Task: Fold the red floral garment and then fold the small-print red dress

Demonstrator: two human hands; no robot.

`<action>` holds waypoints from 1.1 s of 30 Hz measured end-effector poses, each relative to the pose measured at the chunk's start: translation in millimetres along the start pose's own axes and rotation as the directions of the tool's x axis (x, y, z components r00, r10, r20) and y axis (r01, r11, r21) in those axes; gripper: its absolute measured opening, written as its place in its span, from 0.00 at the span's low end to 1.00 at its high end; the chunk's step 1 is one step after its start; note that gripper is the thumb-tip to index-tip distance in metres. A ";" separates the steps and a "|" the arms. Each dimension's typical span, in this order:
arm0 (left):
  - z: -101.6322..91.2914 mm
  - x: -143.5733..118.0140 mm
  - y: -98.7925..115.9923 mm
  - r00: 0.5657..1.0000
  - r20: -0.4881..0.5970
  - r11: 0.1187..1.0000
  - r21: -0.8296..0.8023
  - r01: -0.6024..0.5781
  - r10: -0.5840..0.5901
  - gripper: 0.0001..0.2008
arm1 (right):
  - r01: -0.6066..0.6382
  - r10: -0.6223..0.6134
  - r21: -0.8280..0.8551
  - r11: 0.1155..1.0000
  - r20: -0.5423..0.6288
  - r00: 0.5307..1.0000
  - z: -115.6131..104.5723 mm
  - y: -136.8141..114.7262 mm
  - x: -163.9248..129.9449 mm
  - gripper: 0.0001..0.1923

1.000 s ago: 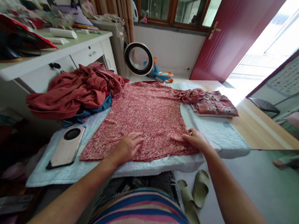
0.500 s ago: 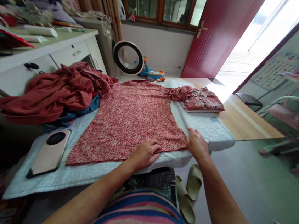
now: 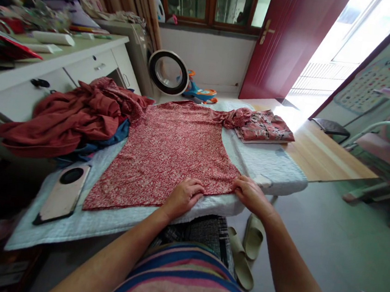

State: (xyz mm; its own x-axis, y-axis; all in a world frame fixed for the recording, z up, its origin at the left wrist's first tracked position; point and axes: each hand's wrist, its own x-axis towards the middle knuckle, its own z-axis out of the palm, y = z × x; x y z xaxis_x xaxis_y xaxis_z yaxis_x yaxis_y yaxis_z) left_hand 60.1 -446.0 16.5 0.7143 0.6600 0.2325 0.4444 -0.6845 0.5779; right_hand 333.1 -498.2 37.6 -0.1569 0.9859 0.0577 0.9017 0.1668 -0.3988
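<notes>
Head view: red floral shirt (image 3: 169,155) spread flat on pale quilted pad (image 3: 266,160), hem toward body. Left hand (image 3: 184,196) on hem near middle, fingers curled, pinching hem edge. Right hand (image 3: 250,193) at hem's right corner, fingers bent onto fabric, grip itself hard to tell. Rust clothes heap (image 3: 69,116) left of shirt, phone (image 3: 63,192) below heap, folded floral garment (image 3: 264,128) far right on pad

The blue cloth (image 3: 112,139) is mostly hidden under the red heap (image 3: 69,116); the desk clutter (image 3: 27,17) is blurred.
</notes>
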 end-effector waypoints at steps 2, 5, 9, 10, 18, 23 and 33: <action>-0.7 0.9 3.0 1.000 0.012 0.999 0.035 -0.002 0.001 0.06 | -0.031 0.033 0.036 0.999 -0.036 0.999 -5.3 5.9 -2.4 0.10; -2.2 3.3 8.6 0.999 0.053 0.991 0.136 -0.012 0.004 0.05 | -0.096 0.093 -0.025 0.995 -0.110 0.990 -15.7 15.1 -4.8 0.10; -1.5 8.8 10.5 0.996 0.091 0.978 0.203 -0.041 0.023 0.07 | -0.070 0.060 -0.194 0.978 -0.058 0.997 -24.3 17.2 -5.6 0.09; -0.5 10.1 9.6 0.996 0.089 0.980 0.195 -0.041 0.024 0.08 | -0.055 0.049 -0.221 0.974 -0.031 0.998 -24.6 15.8 -5.9 0.09; -0.4 16.7 -0.1 0.995 0.045 0.993 -0.068 0.095 -0.092 0.10 | -0.061 0.058 -0.266 0.962 -0.020 0.998 -18.3 12.6 -13.2 0.18; -8.7 18.0 -2.1 0.987 0.112 0.980 -0.154 0.128 -0.111 0.11 | -0.100 0.081 -0.278 0.955 -0.078 0.994 -12.7 22.3 -15.3 0.14; -18.0 19.0 -5.6 0.984 0.151 0.961 -0.244 0.129 -0.094 0.10 | -0.085 0.049 -0.175 0.981 -0.200 0.978 -7.7 26.6 -8.4 0.11</action>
State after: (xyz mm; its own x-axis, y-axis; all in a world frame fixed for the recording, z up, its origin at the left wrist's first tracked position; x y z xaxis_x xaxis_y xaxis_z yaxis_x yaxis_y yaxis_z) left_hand 61.4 -424.1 31.7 0.7425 0.6674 0.0564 0.3875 -0.4967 0.7766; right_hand 361.5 -502.0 33.6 -0.0289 0.9749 0.2205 0.9684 0.0820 -0.2356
